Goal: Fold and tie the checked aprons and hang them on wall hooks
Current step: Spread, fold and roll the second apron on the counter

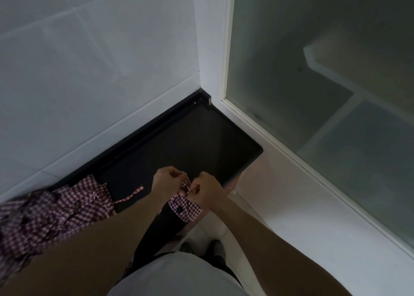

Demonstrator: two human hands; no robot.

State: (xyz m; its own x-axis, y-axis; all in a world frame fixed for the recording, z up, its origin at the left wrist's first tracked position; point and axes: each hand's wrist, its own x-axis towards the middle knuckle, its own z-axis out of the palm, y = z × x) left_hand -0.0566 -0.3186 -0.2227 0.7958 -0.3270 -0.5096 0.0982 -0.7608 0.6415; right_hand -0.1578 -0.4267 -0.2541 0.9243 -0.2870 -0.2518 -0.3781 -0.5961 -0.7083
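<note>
A heap of checked aprons (51,212) lies unfolded on the black counter (190,143) by the tiled wall, so most work remains and no hooks show; one folded apron (186,208) sits at the counter's edge, where the left hand (167,180) and right hand (207,189) pinch its strap (185,183), tying it
</note>
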